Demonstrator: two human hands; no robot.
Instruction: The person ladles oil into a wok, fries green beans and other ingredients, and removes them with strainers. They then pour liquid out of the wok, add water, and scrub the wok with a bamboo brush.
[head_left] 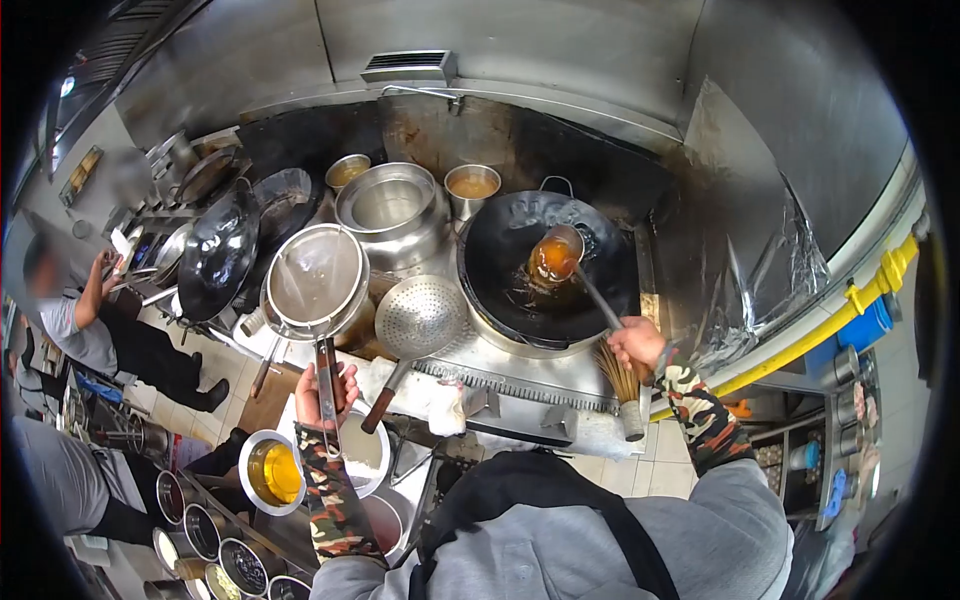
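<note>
My right hand (638,346) is wrapped round the handle of a ladle (598,298), whose bowl holds orange-brown liquid over the black wok (500,270). Some liquid lies in the wok below it. At the left, my left hand (328,392) is at the handle of a round mesh strainer (316,275), fingers partly curled with the handle across the palm. The strainer rests over a metal pot. Between my hands lies a perforated skimmer (421,316) with a wooden-ended handle. A bamboo brush (625,390) is just below my right hand.
Behind are a large metal pot (390,205) and two small pots of liquid (472,183). Another black wok (218,250) leans at the left. A bowl of yellow liquid (275,473) sits lower left. Two other people (85,325) stand at the far left. A yellow pipe (800,345) runs at the right.
</note>
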